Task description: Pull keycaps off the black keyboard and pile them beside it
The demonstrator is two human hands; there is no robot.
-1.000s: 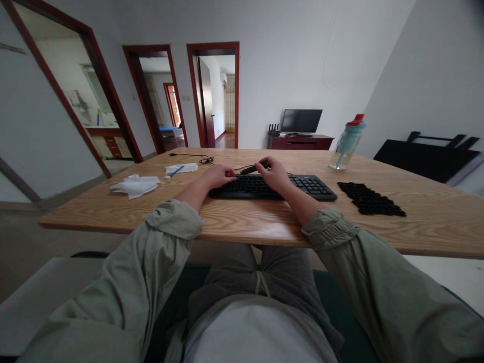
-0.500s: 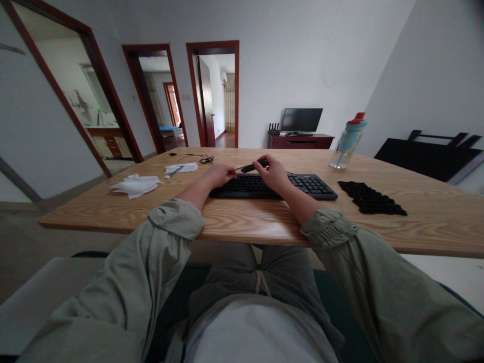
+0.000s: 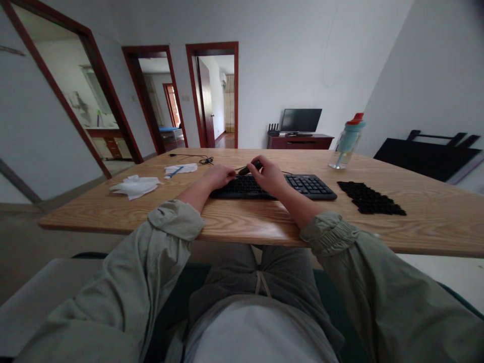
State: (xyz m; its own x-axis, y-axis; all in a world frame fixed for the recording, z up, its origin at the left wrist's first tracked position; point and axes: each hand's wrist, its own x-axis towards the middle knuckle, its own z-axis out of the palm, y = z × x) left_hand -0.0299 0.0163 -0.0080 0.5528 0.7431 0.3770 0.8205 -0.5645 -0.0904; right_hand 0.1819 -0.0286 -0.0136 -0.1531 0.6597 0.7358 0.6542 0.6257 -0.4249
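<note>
A black keyboard (image 3: 310, 186) lies across the table in front of me. My right hand (image 3: 266, 174) is closed around a short, thick black tool shaped like a rod (image 3: 247, 169), its kind too small to make out. That tool is held slantwise above the keyboard's back edge, its left end low and close to my left hand. My left hand (image 3: 221, 176) rests over the keyboard's left end with its fingers pinched together at the back edge. Whatever is between those fingers is hidden.
Right of the keyboard lie several black keycaps (image 3: 370, 198) in rows. A water bottle (image 3: 346, 146) stands behind them. On the left are a crumpled white tissue (image 3: 136, 186), a blue stick-like brush (image 3: 174, 172) on another tissue (image 3: 189, 168), and a coiled cable (image 3: 206, 160).
My right hand has moved slightly left with the black tool, which comes closer to my left hand. My left hand stays almost where it was.
</note>
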